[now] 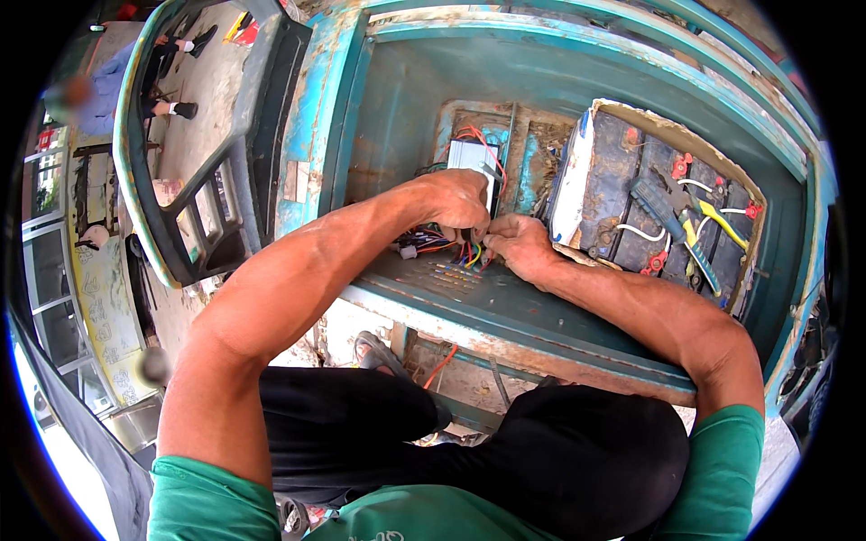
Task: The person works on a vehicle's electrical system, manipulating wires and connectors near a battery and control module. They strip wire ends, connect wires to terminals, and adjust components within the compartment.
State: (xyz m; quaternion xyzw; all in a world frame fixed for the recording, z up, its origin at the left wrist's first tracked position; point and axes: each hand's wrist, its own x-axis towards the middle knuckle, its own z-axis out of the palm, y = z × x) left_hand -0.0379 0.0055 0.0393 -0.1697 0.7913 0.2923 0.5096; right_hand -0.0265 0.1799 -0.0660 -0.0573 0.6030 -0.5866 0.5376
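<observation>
Here, left hand [460,200] and right hand [521,243] seemingly pinch wires [472,256] well inside the rim [469,330].

Bright daylight puts highlights on your left hand [458,200] and right hand [525,245]. The teal metal box [514,72] sits in softer shade, and the wires [473,256] inside look slightly soft. Your black trousers [577,451] lose detail; the pale ground [347,325] below washes out. Straight edges bow toward the blackened rim, blue fringing lines its lower left, and a blur covers the seated person's [108,95] head.
</observation>
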